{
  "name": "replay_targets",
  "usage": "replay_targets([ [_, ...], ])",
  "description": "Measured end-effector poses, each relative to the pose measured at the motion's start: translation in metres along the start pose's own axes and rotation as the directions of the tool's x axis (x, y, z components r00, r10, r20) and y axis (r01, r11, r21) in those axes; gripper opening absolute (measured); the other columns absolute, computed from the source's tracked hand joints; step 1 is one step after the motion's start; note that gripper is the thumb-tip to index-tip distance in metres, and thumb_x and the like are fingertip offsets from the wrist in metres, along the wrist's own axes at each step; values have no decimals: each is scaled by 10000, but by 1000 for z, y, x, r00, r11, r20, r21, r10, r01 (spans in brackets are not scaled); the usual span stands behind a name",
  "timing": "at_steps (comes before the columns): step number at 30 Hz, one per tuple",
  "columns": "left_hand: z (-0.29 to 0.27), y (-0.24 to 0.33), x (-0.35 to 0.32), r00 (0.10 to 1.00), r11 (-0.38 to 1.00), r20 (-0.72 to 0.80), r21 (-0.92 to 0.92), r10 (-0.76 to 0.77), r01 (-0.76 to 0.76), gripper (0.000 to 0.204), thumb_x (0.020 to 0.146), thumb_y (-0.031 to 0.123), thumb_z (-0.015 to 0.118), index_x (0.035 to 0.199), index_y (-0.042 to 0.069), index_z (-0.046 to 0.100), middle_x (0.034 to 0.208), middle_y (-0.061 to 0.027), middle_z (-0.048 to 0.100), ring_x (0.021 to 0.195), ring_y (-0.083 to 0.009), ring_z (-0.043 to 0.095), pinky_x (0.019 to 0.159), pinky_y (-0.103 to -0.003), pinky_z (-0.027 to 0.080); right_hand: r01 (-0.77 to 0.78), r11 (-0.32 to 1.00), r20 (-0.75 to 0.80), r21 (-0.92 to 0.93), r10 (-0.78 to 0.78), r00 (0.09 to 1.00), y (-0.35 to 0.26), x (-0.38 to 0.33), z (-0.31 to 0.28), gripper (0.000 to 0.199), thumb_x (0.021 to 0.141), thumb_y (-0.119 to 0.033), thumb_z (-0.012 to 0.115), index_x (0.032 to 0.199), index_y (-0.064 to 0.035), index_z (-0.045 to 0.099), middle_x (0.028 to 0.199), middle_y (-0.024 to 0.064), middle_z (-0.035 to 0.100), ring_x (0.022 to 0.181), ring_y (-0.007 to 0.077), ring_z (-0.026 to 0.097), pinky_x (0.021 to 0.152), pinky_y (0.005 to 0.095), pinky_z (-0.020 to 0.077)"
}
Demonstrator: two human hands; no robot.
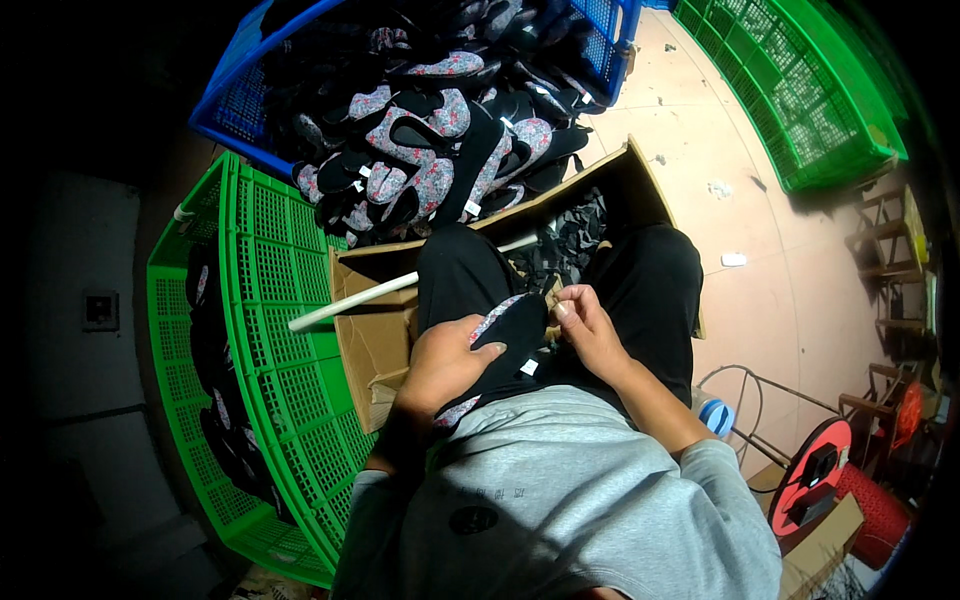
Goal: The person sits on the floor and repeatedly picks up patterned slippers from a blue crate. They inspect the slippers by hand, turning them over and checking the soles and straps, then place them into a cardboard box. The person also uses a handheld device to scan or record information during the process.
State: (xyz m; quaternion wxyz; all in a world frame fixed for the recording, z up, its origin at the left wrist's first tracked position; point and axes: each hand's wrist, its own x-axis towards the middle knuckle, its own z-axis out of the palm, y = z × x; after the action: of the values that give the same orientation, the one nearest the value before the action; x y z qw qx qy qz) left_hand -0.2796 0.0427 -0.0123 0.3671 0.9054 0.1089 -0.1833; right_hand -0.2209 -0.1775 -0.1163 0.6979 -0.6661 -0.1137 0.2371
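open floor (760,300) right of the cardboard box (372,350), floral-edged black slipper (518,345) above the lap (655,290), left hand (445,362) gripping its side, right hand (588,328) near its tip, that grip impossible to tell

We are holding a black slipper with floral edging (518,345) above our lap: our left hand (448,362) is gripping its side, our right hand (592,335) is curling beside it. Beyond a cardboard box (375,340), patterned slippers (425,172) are filling a blue crate (232,108).

The slipper (522,342) is matt cloth, the box (380,341) cardboard.
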Motion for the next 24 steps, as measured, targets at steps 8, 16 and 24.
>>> replay_targets([
  [8, 6, 3, 2, 999, 995, -28, 101, 28, -25, 286, 816, 292, 703, 955, 44, 667, 806, -194, 669, 811, -380, 656, 710, -453, 505, 114, 968, 28, -222, -110, 994, 1, -10, 23, 338, 909, -166, 688, 1177, -21, 543, 944, 114, 640, 824, 189, 633, 745, 309, 514],
  [16, 15, 7, 2, 994, 980, -84, 190, 72, -55, 275, 806, 279, 708, 924, 36, 656, 756, -189, 660, 753, -390, 654, 678, -475, 513, 169, 925, -30, -342, -191, 981, 5, -9, 30, 324, 888, -167, 706, 1125, -6, 554, 883, 134, 656, 767, 234, 659, 697, 336, 530],
  [24, 20, 6, 3, 995, 973, -67, 226, 68, -51, 312, 798, 304, 720, 987, 61, 673, 800, -186, 675, 775, -387, 661, 676, -463, 517, 184, 903, 7, -387, -197, 980, -4, -11, 31, 330, 879, -172, 717, 1115, -3, 560, 857, 129, 654, 740, 227, 658, 681, 343, 530],
])
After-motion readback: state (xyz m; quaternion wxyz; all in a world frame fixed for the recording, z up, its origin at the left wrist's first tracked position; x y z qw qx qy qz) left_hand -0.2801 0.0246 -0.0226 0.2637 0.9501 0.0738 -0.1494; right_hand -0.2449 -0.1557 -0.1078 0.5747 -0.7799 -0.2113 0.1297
